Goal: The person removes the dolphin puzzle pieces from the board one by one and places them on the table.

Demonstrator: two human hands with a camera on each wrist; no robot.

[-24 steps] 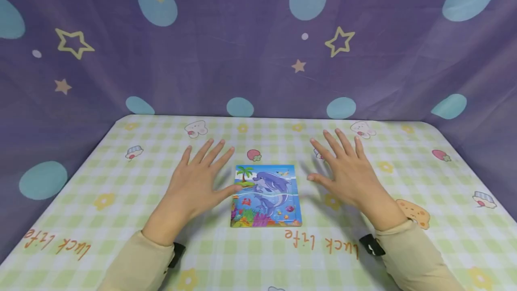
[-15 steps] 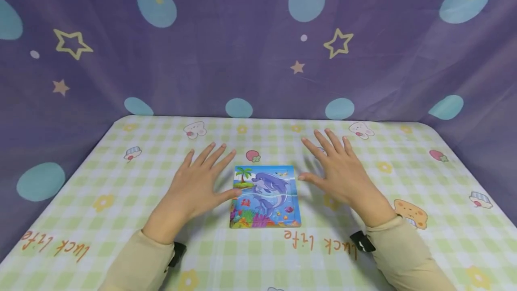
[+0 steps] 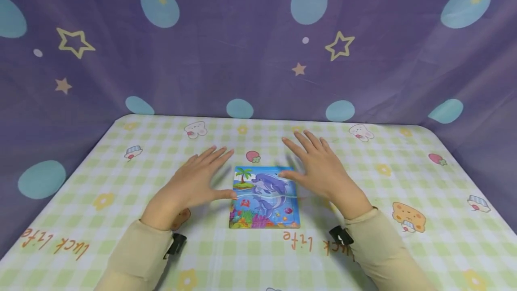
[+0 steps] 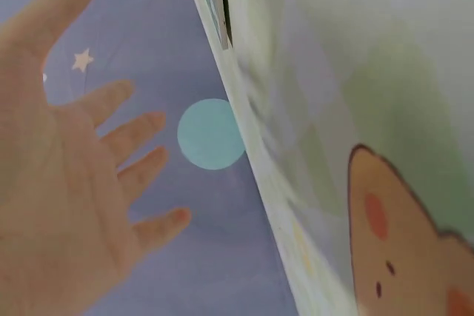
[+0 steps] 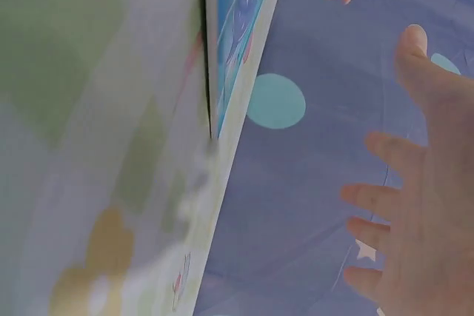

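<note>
A flat square dolphin picture board (image 3: 262,210), which looks like a tray puzzle, lies on the checked tablecloth between my hands. It shows a palm tree, blue water and coral. My left hand (image 3: 191,185) hovers at its left side, fingers spread, with the thumb tip overlapping the board's left edge in the head view. My right hand (image 3: 323,169) is raised at the upper right, its thumb over the board's right part. In the right wrist view the board (image 5: 237,27) appears edge-on, apart from the right hand (image 5: 437,205). Neither hand holds anything.
A green and white checked tablecloth (image 3: 234,264) with printed flowers, fruit and lettering covers the table. Behind it hangs a purple curtain (image 3: 202,66) with blue dots and stars. Black straps or clips (image 3: 176,245) show at both wrists.
My right hand has moved left, closer to the board, and its thumb now overlaps it in the head view. My left hand has tilted slightly. The board stays in place.
</note>
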